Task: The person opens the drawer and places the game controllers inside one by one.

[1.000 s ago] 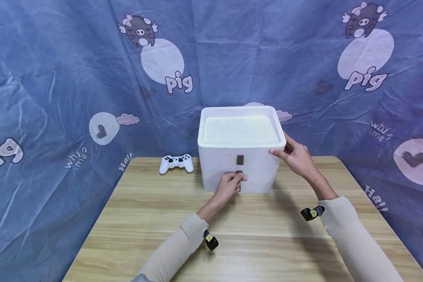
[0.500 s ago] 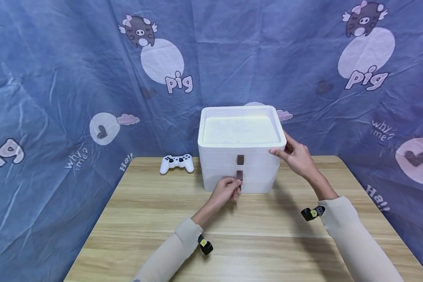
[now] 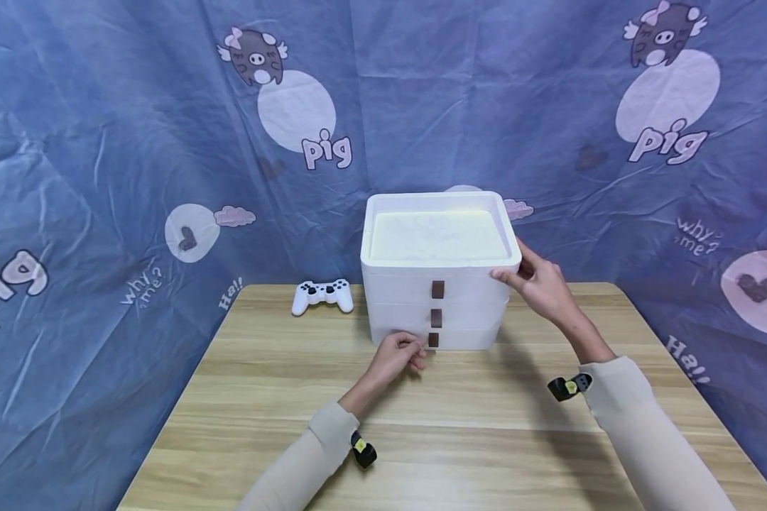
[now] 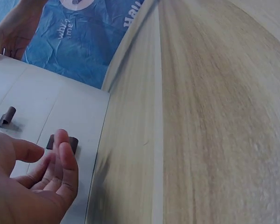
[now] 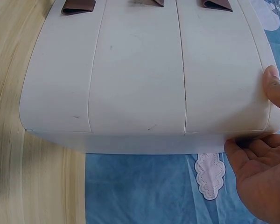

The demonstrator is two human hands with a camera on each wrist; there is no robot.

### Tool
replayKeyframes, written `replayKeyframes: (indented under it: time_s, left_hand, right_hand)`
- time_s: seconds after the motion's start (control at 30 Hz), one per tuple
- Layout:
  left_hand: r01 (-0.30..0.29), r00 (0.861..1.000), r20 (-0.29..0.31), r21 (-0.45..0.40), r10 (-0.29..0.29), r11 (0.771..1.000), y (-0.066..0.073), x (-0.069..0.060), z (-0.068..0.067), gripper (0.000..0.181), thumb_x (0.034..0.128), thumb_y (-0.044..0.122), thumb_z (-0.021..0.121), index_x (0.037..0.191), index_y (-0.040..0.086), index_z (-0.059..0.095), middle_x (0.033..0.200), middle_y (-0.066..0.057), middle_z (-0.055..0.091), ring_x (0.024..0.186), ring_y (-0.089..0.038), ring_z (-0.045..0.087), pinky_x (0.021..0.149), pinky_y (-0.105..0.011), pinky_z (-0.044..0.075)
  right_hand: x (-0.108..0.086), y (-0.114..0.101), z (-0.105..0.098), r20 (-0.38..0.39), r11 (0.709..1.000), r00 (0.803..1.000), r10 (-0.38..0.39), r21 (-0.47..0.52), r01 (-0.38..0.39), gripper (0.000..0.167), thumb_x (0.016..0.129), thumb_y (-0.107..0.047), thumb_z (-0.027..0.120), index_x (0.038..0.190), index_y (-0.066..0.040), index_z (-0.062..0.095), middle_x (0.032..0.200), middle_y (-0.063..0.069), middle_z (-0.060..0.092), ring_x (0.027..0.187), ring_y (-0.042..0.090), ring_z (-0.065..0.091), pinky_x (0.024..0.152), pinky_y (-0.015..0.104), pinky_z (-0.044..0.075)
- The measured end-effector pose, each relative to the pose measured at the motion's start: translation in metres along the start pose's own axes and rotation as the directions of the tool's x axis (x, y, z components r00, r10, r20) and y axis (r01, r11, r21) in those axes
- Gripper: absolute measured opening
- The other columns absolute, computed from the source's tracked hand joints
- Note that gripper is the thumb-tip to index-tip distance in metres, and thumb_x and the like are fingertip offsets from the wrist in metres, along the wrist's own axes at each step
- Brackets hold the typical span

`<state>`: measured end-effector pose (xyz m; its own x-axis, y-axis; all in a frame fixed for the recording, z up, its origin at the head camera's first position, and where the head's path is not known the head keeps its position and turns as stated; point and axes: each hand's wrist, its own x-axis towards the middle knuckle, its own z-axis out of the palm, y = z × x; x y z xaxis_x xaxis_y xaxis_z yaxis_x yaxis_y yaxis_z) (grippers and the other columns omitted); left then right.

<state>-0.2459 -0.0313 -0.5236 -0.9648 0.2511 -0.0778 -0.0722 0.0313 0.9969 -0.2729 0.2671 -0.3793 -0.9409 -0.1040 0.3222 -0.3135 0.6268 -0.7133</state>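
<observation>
- On the wooden table (image 3: 473,461) stands the white drawer box (image 3: 399,287).
- The person's right hand (image 3: 545,289) grips its upper right corner.
- Beside its lowest handle (image 3: 433,340), the left hand (image 3: 395,358) has thumb and fingers apart.

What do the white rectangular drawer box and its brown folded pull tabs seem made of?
The white drawer box: probably plastic, satin finish; it looks smooth and round-cornered. The brown pull tabs: perhaps leather or imitation leather, slightly glossy; they look like strips folded over.
</observation>
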Motion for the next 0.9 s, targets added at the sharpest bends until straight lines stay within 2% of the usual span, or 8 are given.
replayKeyframes:
  time_s: [0.17,0.3,0.53,0.67,0.9]
  left_hand:
    - [0.023,1.0,-0.007,-0.017,-0.024,1.0,-0.004,0.002,0.001,0.025,0.1014,-0.002,0.056,0.119,-0.016,0.066,0.104,-0.033,0.075,0.064,-0.01,0.07,0.064,-0.028,0.064]
    - [0.047,0.999,-0.005,-0.015,-0.047,0.999,-0.005,0.003,0.004,0.027,0.1006,-0.002,0.055,0.121,-0.017,0.065,0.106,-0.032,0.075,0.066,-0.011,0.071,0.064,-0.027,0.064]
    - [0.088,0.996,0.035,-0.033,-0.087,0.996,-0.005,0.004,0.009,0.032,0.1012,0.002,0.06,0.127,-0.017,0.062,0.112,-0.032,0.075,0.069,-0.013,0.075,0.068,-0.03,0.066]
    - [0.089,0.995,0.04,-0.034,-0.088,0.995,-0.006,0.004,0.013,0.03,0.1029,0.004,0.059,0.125,-0.016,0.063,0.11,-0.03,0.076,0.071,-0.014,0.076,0.069,-0.03,0.066]
    - [0.133,0.991,0.046,-0.113,-0.129,0.985,-0.007,0.007,0.019,0.025,0.1053,0.008,0.06,0.114,-0.015,0.065,0.104,-0.028,0.076,0.067,-0.013,0.074,0.069,-0.028,0.066]
  right_hand:
    - [0.001,-0.001,0.0,-0.007,1.0,1.0,-0.006,0.002,0.006,0.086,0.1,-0.042,0.076,0.169,-0.021,0.029,0.145,0.031,0.062,0.131,0.045,0.065,0.082,0.005,0.046]
    - [0.001,-0.001,0.0,-0.008,1.0,1.0,-0.006,-0.006,0.006,0.086,0.099,-0.042,0.076,0.169,-0.02,0.03,0.144,0.031,0.063,0.131,0.045,0.065,0.083,0.006,0.047]
    - [0.001,0.0,0.0,-0.008,1.0,1.0,-0.004,0.0,0.004,0.086,0.1,-0.043,0.076,0.169,-0.021,0.03,0.145,0.031,0.062,0.131,0.045,0.065,0.082,0.005,0.046]
    - [0.001,0.0,0.0,-0.009,1.0,1.0,-0.004,0.005,0.004,0.086,0.099,-0.042,0.076,0.169,-0.021,0.03,0.144,0.031,0.063,0.131,0.045,0.065,0.082,0.004,0.045]
    - [0.001,-0.001,0.0,-0.005,1.0,1.0,0.002,-0.006,-0.002,0.087,0.099,-0.043,0.076,0.169,-0.021,0.029,0.145,0.03,0.062,0.131,0.044,0.065,0.091,0.023,0.056]
